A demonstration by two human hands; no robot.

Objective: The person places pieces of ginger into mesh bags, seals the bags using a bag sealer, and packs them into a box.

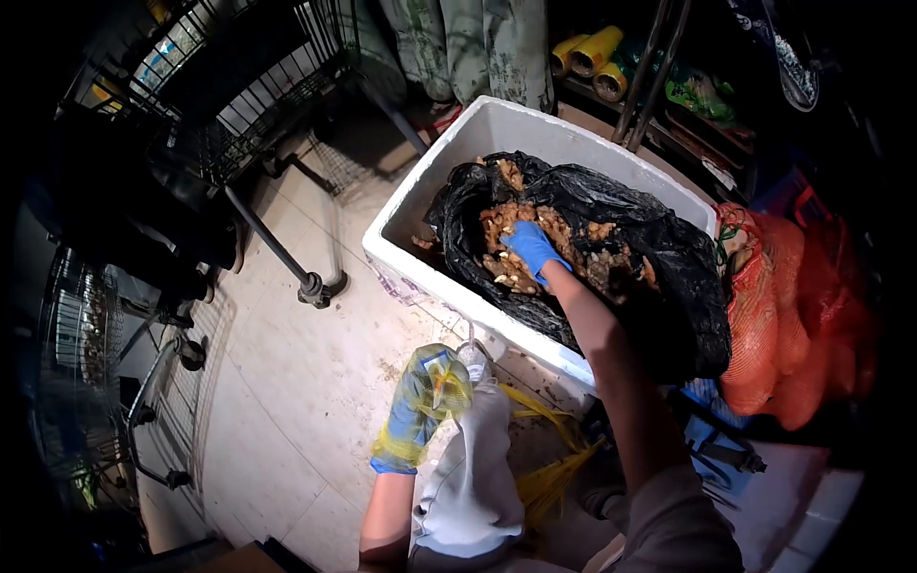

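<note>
My right hand (535,250), in a blue glove, reaches down into a white foam box (544,336). Its fingers curl onto knobbly brown ginger root (513,272), and the fingertips are partly hidden among the pieces. A crumpled black plastic bag (611,196) lines the box around the ginger. My left hand (425,401) is outside the box, near its front wall. Yellow mesh bag (420,425) netting is bunched over that blue glove, and the fingers look closed in it. A small label (441,380) shows at the netting.
Orange-red mesh sacks (774,315) stand against the box's right end. Yellow netting (549,477) lies on the floor by my legs. Wire carts (239,105) with wheeled legs stand to the left. Behind the box are large pale green bundles (468,48) and yellow rolls (597,53).
</note>
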